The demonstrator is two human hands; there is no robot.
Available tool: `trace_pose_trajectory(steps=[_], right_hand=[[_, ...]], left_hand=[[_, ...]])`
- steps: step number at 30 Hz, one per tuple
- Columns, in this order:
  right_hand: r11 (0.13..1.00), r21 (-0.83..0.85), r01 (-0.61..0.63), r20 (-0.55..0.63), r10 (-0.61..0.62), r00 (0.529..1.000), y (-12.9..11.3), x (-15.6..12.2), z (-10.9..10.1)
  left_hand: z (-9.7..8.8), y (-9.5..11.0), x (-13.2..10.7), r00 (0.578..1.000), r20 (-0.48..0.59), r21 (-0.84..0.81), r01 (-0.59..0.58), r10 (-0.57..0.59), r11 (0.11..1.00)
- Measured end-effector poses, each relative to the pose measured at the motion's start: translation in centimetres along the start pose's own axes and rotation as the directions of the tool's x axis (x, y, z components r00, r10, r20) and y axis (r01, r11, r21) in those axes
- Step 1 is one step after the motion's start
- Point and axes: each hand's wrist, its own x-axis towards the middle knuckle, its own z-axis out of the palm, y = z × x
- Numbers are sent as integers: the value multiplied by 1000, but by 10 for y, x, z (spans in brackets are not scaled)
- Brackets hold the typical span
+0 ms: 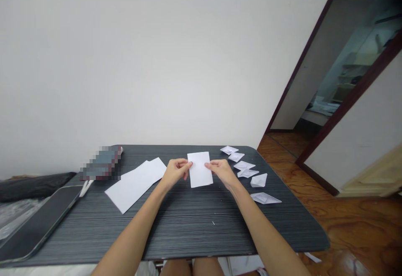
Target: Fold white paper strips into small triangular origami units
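A small white sheet of paper (199, 168) is held upright-ish over the dark striped table (188, 221). My left hand (176, 172) pinches its left edge and my right hand (221, 170) pinches its right edge. Both hands are closed on the sheet. A stack of larger white sheets (135, 184) lies flat on the table just left of my left hand. Several folded white paper boats (251, 173) lie in a row to the right of my right hand.
A dark phone or tablet (40, 221) lies at the table's left edge. A blurred box (101, 163) sits at the back left. A white wall rises behind the table. To the right are a wooden floor (351, 221) and an open doorway (342, 75).
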Motion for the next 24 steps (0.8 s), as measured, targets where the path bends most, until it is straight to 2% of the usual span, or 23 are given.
trace_pose_trajectory(steps=[2, 5, 11, 15, 18, 21, 24], right_hand=[[1000, -9, 19, -34, -19, 999, 1, 1, -1], [999, -28, 43, -31, -43, 999, 0, 1, 0], [992, 100, 83, -11, -82, 997, -5, -3, 4], [973, 211, 95, 78, -114, 990, -11, -6, 4], [958, 265, 111, 91, -140, 986, -13, -6, 3], [954, 274, 121, 74, -146, 986, -14, -7, 2], [958, 257, 127, 76, -151, 986, -16, -8, 2]], left_hand=[[1, 0, -1, 998, 67, 32, -7, 5, 999], [1, 0, -2, 997, 64, 33, -41, 39, 999], [0, 7, -4, 986, 164, -114, -20, 39, 993], [-3, 9, -5, 993, 84, -251, -57, 81, 966], [-5, 7, -5, 997, 47, -314, -47, 65, 948], [-8, 5, -5, 998, 24, -289, -46, 55, 956], [-9, 8, -6, 994, -21, -190, -108, 106, 976]])
